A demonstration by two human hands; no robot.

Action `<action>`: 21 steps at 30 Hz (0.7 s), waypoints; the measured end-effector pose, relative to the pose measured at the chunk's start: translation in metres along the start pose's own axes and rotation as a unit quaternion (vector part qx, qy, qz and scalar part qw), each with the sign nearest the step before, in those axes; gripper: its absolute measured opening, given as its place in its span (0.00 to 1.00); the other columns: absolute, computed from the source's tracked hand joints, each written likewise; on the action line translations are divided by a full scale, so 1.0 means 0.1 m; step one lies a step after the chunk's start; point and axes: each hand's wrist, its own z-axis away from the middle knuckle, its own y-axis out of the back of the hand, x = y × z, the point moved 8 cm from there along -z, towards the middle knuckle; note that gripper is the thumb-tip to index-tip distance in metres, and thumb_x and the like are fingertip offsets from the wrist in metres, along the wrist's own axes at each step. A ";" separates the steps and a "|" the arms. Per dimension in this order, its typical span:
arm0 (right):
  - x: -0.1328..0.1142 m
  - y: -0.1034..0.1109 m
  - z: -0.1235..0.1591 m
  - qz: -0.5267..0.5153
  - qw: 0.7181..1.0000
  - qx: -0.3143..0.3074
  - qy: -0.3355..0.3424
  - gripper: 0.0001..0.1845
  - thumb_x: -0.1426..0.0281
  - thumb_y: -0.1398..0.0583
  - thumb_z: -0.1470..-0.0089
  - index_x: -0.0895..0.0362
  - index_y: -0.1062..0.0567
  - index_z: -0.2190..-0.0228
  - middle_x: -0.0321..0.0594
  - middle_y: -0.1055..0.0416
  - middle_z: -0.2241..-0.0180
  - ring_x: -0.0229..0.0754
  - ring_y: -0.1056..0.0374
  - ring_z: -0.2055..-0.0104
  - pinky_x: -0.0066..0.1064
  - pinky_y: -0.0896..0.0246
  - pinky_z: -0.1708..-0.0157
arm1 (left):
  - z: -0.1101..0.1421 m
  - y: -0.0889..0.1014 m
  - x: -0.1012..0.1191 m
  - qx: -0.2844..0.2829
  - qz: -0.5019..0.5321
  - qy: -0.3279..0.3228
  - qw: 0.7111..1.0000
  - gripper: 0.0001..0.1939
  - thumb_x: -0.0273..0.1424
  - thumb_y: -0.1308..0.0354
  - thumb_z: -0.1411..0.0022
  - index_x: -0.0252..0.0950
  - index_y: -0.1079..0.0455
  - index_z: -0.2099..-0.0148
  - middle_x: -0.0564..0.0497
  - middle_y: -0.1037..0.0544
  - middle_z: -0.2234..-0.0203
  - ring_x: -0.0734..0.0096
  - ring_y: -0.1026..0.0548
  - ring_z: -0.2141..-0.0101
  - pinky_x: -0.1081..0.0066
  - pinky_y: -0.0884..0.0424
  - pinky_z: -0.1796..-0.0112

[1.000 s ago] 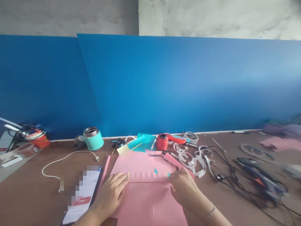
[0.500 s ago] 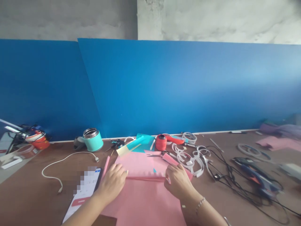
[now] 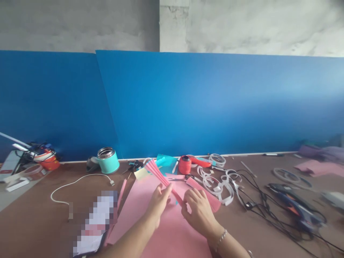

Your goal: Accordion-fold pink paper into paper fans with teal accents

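Observation:
A pleated pink paper (image 3: 156,171) is folded into a narrow strip, fanned at its far end and slanting down to the right. My left hand (image 3: 158,203) pinches it around the middle, thumb on top. Its lower right end is in the fingers of my right hand (image 3: 198,211). Below both hands lies a flat pink sheet (image 3: 131,211) on the table. A rolled pink paper (image 3: 205,195) rests just beyond my right hand, and scissors (image 3: 177,178) lie partly beside it. Behind the strip are a teal sheet (image 3: 168,165) and a cream paper piece (image 3: 141,174).
A phone (image 3: 92,229) and a white cable (image 3: 80,176) lie left, with a teal cup (image 3: 108,163) behind. A red thread spool (image 3: 185,165) stands near white looped strips (image 3: 224,184). Black cords (image 3: 264,200) and a dark blue tool (image 3: 301,209) lie right. A blue partition (image 3: 201,107) closes the back.
The pleated paper has been lifted off the sheet and turned from crosswise to slanted, its folds gathered together. My left hand has moved right along it, closer to my right hand.

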 end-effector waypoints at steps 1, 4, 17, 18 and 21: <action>-0.02 -0.01 0.00 -0.002 1.000 0.001 0.006 0.07 0.79 0.48 0.53 0.57 0.33 0.76 0.38 0.34 0.74 0.42 0.39 0.68 0.33 0.53 0.66 | -0.03 -0.05 -0.01 0.016 0.023 -0.009 1.000 0.34 0.51 0.42 0.47 0.31 0.37 0.48 0.46 0.25 0.64 0.64 0.25 0.60 0.69 0.28 0.60; -0.09 0.00 0.02 -0.013 0.999 0.003 0.032 0.08 0.77 0.47 0.49 0.56 0.30 0.72 0.39 0.31 0.71 0.42 0.38 0.66 0.34 0.51 0.65 | -0.13 -0.06 0.06 0.043 0.034 -0.040 0.998 0.26 0.50 0.46 0.43 0.32 0.33 0.55 0.46 0.25 0.66 0.63 0.24 0.62 0.69 0.27 0.63; -0.22 -0.07 0.07 0.051 0.991 0.032 0.122 0.14 0.75 0.46 0.44 0.55 0.29 0.55 0.44 0.29 0.56 0.48 0.39 0.49 0.45 0.57 0.45 | -0.09 -0.14 -0.08 0.045 -0.634 -0.358 0.684 0.28 0.19 0.57 0.42 0.26 0.41 0.39 0.32 0.34 0.43 0.48 0.38 0.41 0.49 0.39 0.45; -0.19 -0.11 0.06 0.038 0.993 0.020 0.112 0.10 0.76 0.46 0.44 0.55 0.27 0.62 0.41 0.28 0.62 0.45 0.37 0.55 0.42 0.55 0.47 | -0.06 -0.15 -0.17 0.025 -0.631 -0.371 0.681 0.29 0.20 0.55 0.43 0.28 0.42 0.38 0.34 0.35 0.42 0.48 0.39 0.41 0.50 0.41 0.44; -0.10 -0.25 0.08 0.020 0.995 -0.015 0.101 0.10 0.77 0.45 0.44 0.56 0.29 0.75 0.36 0.32 0.73 0.39 0.40 0.67 0.36 0.51 0.58 | 0.09 -0.12 -0.25 -0.051 -0.606 -0.411 0.678 0.27 0.19 0.55 0.41 0.33 0.40 0.40 0.39 0.35 0.42 0.56 0.39 0.41 0.57 0.40 0.44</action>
